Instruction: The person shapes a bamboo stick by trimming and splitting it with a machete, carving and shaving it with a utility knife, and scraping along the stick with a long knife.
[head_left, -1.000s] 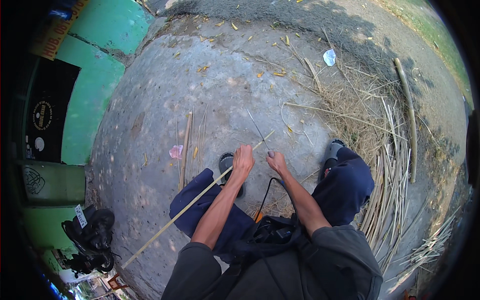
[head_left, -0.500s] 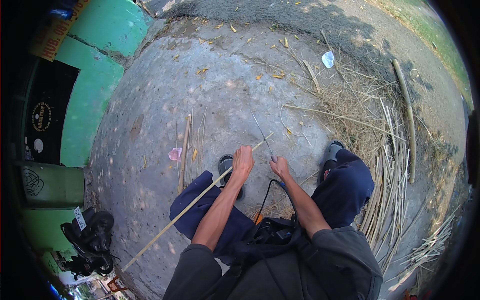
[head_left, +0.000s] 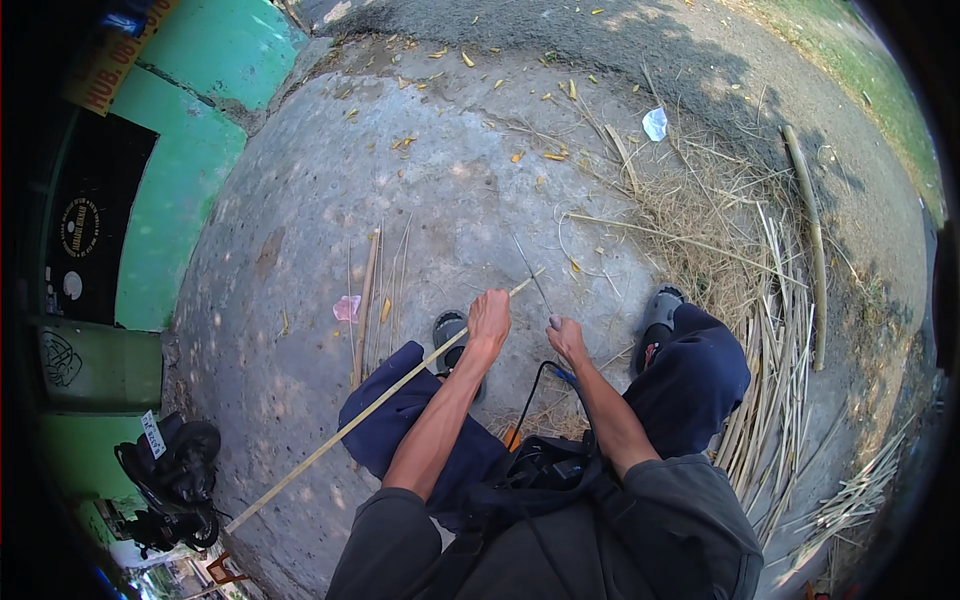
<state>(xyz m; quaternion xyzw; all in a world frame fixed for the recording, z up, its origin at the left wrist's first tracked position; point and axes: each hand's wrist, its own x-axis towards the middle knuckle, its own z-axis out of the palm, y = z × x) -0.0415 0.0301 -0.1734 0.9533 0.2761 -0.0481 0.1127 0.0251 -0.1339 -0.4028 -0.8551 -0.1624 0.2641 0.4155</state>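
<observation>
While a motorbike (head_left: pixel 170 480) sits far left by the green wall (head_left: pixel 180 200), the left hand (head_left: pixel 489 322) is clenched on a long bamboo strip (head_left: pixel 340 432) slanting over the left knee, w/ the right hand (head_left: pixel 566 338) closed on a thin blade (head_left: pixel 532 272) at the strip's tip, & cut bamboo strips (head_left: pixel 775 380) piled at right.

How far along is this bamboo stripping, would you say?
Hard to say exactly. A few thin strips already lie on the concrete to the left, which look finished. In hand: the left hand grips a long strip while the right hand holds a blade at its end. Left: a big heap of stalks on the right looks unworked.
</observation>
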